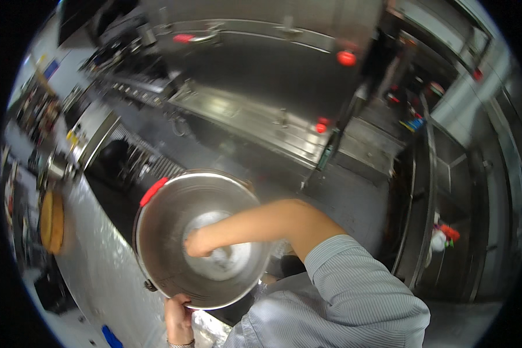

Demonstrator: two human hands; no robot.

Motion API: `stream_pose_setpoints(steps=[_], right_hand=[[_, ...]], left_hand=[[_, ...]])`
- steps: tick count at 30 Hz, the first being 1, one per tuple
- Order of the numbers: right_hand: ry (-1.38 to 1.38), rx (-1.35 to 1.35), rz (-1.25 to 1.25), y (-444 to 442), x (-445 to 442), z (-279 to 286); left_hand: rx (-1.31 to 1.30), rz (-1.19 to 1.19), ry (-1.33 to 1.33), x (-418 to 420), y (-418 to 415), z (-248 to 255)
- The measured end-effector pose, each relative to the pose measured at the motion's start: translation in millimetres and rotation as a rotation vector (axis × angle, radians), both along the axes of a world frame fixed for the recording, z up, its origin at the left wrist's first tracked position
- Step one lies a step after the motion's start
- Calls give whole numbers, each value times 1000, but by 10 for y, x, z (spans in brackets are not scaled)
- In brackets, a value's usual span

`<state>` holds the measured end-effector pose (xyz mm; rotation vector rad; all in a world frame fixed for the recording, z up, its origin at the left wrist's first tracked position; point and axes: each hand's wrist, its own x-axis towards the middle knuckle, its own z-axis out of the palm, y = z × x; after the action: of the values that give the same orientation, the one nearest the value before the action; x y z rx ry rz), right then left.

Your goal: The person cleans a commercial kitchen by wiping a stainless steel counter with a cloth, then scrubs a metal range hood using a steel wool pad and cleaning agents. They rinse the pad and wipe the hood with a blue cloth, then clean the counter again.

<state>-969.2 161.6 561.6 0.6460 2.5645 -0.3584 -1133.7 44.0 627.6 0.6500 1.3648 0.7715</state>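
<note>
A deep stainless-steel bucket (161,230) is directly below me, its mouth turned up towards the camera. Its wire handle hangs down over the rim, with a red grip (153,192) at the upper left. My left hand (179,311) grasps the rim at the near side, thumb on the inner edge. Deep inside the bucket is my right hand (199,243), close to a white, wet-looking layer (213,272) at the bottom. Its fingers are curled and partly hidden, so whether they hold anything is unclear. What the white layer is cannot be told.
A metal worktop (91,235) runs along the left, bearing a round wooden board (52,222). Ahead is a steel cooking range (226,106) with red knobs (321,126) and a grated floor drain (165,165) before it. Steel shelving (450,174) stands at the right.
</note>
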Motion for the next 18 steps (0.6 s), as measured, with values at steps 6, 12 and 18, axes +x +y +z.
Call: stream_pose_setpoints(steps=[6,12,18], right_hand=[[78,142,-357,-948,2159,-780],[69,218,-830,-2214,4173,-1481],[218,-36,-1257,-3123,5334,-1610]], left_hand=[[-94,-504,32,1680,-251,-126],[-120,-797,72,3514,-667,-379],[-146,-981,0,4916,-837,-675]])
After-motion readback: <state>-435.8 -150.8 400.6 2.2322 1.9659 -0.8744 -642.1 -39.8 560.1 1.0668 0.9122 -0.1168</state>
